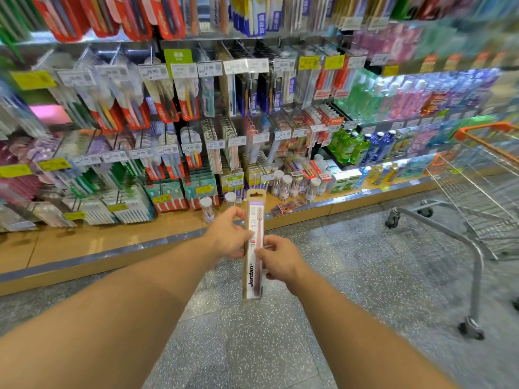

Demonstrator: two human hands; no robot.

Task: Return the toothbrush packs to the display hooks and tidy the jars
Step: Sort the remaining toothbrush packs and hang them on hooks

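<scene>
I've got 1 pack [254, 242] in both hands, upright, hang-hole end at 12 o'clock, out in front of the bottom shelf [118, 245] and not yet near any hook. Left hand [229, 237] pinches its left edge about mid-height, thumb in front, fingers curled behind. Right hand [280, 259] pinches the right edge a bit lower, fingers curled round it. So both hands are closed on the same pack.

Progress, my read: early to mid. This pack is unhung, and another flat pack [286, 206] lies loose on the shelf at 1 o'clock from my hands, so at least 2 are left. Matching pale packs hang on the hooks [214, 141] at 12 o'clock, prob the target row.

Jars not tidied: 2 jars [207, 209] stand apart near the shelf's front edge at 11 o'clock, while a cluster of jars [286, 183] sits further back at 1 o'clock. All are clear w/ white lids; contents look like thin pinkish sticks, too blurred to say more.

Cart [477, 175] at 3 o'clock, wire basket; can't tell if anything's in it.
</scene>
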